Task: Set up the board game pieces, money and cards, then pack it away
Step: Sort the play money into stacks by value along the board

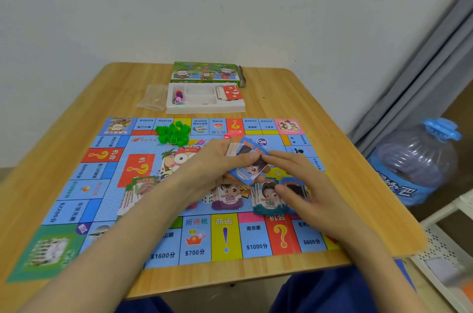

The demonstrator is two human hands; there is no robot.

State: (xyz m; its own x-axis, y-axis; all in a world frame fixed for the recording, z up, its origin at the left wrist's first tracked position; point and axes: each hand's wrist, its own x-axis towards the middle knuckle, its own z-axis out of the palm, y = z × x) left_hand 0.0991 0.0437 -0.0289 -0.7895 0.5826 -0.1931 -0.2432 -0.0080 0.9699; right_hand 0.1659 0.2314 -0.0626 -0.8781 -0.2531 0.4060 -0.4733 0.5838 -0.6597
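Bare forearms stretch in over the near edge of the table (281,103), and both hands meet above the middle of the game board (102,184). The left hand (217,164) has the grip: its fingers curl round a fanned bundle of blue notes (245,159) with the thumb clamped on top, and one note marked 1000 droops out below. The right hand (302,179) lies across from the right with its fingers (281,159) nearly straight. Their tips touch the bundle right by the left thumb, and the hand is flat, wrapped round nothing.

Just beneath the grip, stacks of money sit on the board. Purple 500 notes (229,200) lie directly below, and teal 100 notes (268,204) lie under the right palm. A white die (208,197) peeks out beside the purple stack. Left of the grip, past the left wrist, there's a green-edged stack (143,183), too blurred to read.

Beyond the grip and a touch left, a heap of green houses (172,132) sits near the board's far edge. Further back still, the white tray (204,108) holds coloured pawns (179,96) in its left compartment and a red question-mark card (231,92) at its right end. The green box (204,72) lies just behind the tray, and a clear bag (153,97) lies beside the tray's left end. Far right of the grip, off the table, a big blue water bottle (419,159) stands on the floor.
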